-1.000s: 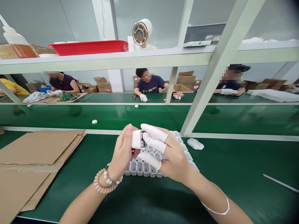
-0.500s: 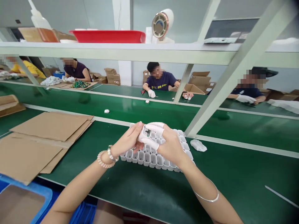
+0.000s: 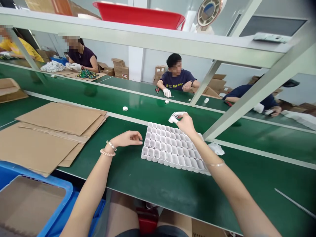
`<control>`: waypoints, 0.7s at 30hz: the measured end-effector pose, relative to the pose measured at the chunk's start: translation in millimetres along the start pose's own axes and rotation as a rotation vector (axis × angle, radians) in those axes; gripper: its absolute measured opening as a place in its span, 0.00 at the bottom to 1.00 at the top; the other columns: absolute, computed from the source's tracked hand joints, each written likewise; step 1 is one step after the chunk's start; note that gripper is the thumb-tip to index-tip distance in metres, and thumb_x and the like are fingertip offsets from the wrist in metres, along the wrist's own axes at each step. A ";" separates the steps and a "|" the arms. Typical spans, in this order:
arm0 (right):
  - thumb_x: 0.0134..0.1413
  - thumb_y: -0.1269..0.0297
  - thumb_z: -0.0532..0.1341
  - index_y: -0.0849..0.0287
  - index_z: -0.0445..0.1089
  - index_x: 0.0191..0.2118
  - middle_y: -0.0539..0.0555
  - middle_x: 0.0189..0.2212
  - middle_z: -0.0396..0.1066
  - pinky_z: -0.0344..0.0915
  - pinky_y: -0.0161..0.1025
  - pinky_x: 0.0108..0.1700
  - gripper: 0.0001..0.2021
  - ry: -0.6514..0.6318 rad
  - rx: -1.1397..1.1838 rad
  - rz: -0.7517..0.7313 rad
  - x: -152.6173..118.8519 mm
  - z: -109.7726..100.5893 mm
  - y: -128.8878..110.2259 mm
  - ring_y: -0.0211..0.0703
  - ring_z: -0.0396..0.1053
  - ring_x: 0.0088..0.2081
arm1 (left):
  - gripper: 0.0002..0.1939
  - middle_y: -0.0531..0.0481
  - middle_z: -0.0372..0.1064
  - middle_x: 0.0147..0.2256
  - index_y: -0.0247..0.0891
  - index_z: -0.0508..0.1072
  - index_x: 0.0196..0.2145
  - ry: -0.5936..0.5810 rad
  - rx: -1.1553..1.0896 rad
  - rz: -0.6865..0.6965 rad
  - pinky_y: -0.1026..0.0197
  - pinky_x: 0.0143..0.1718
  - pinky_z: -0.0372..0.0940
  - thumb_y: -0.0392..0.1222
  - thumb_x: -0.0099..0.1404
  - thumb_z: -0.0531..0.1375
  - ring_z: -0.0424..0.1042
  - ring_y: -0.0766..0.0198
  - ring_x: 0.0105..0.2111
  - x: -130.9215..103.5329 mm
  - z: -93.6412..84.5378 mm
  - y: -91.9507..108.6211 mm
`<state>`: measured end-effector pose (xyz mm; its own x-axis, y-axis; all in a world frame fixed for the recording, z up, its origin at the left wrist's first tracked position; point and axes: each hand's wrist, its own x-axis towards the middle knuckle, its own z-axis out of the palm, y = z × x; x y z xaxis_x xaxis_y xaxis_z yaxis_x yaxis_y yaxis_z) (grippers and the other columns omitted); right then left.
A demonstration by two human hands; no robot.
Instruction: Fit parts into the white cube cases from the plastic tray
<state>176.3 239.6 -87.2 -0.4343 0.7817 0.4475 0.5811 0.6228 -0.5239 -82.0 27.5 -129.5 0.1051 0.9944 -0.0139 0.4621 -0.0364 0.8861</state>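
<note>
My right hand (image 3: 185, 124), with white covers on its thumb and some fingers, pinches a small white plastic casing (image 3: 172, 118) with a dark part showing. It is above the far side of a block of small white plastic cups (image 3: 170, 147) standing in tight rows. Some cups in the near row show a dark slot or mark. My left hand (image 3: 129, 138) hovers by the block's left edge, empty, its fingers loosely bent and apart from the thumb.
Cardboard sheets (image 3: 61, 118) lie on the left of the green table, above a blue crate (image 3: 66, 194). A crumpled white glove or cloth (image 3: 217, 148) sits right of the cups. A slanted post (image 3: 237, 95) rises behind. Small white pieces (image 3: 125, 108) rest on the middle strip. Co-workers sit opposite.
My hands have separated. The right hand moved up and away with the white casing; the left let go and drew back left of the cups. The camera view has tilted downward.
</note>
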 end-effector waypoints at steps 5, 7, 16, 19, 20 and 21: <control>0.46 0.74 0.60 0.65 0.73 0.39 0.60 0.41 0.77 0.66 0.36 0.41 0.12 -0.174 -0.213 0.210 41.1 44.3 24.9 0.45 0.72 0.40 | 0.26 0.49 0.76 0.29 0.37 0.77 0.44 -0.393 0.010 0.022 0.63 0.33 0.65 0.55 0.52 0.71 0.74 0.61 0.29 -8.1 10.6 12.6; 0.46 0.73 0.62 0.69 0.69 0.46 0.64 0.42 0.76 0.66 0.37 0.39 0.18 -0.196 -0.278 0.264 44.7 56.5 31.6 0.46 0.72 0.40 | 0.23 0.50 0.75 0.26 0.38 0.79 0.41 -0.402 0.068 0.038 0.64 0.30 0.63 0.54 0.51 0.72 0.73 0.62 0.27 -5.3 19.0 12.1; 0.50 0.65 0.69 0.65 0.61 0.62 0.75 0.60 0.61 0.59 0.57 0.59 0.33 -0.410 -0.499 0.052 94.6 81.1 5.2 0.68 0.59 0.63 | 0.16 0.51 0.74 0.28 0.38 0.79 0.31 -0.284 0.188 0.073 0.62 0.29 0.59 0.53 0.52 0.71 0.71 0.62 0.29 -12.0 7.7 10.8; 0.53 0.67 0.67 0.59 0.63 0.62 0.66 0.60 0.65 0.60 0.46 0.60 0.30 -0.565 -0.434 -0.121 117.9 124.9 -27.7 0.56 0.64 0.60 | 0.19 0.50 0.74 0.31 0.37 0.76 0.31 -0.262 0.100 0.080 0.62 0.33 0.62 0.56 0.52 0.71 0.72 0.62 0.31 -19.8 -5.4 4.8; 0.54 0.68 0.66 0.59 0.63 0.63 0.64 0.60 0.67 0.61 0.41 0.59 0.30 -0.611 -0.409 -0.162 124.0 143.0 -38.8 0.53 0.66 0.59 | 0.20 0.50 0.73 0.32 0.37 0.75 0.32 -0.257 0.047 0.094 0.62 0.35 0.63 0.56 0.53 0.71 0.72 0.62 0.32 -21.1 -8.4 2.4; 0.55 0.70 0.65 0.61 0.63 0.63 0.65 0.60 0.67 0.62 0.39 0.58 0.30 -0.641 -0.392 -0.191 128.9 161.1 -49.3 0.51 0.67 0.58 | 0.21 0.50 0.73 0.33 0.37 0.73 0.32 -0.254 -0.015 0.109 0.62 0.37 0.64 0.57 0.54 0.70 0.71 0.62 0.33 -21.5 -10.8 0.0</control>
<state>-19.2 314.9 -120.4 -0.7956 0.6024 -0.0650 0.6052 0.7851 -0.1315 -93.8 7.2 -124.3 0.3721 0.9276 -0.0320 0.4228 -0.1386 0.8956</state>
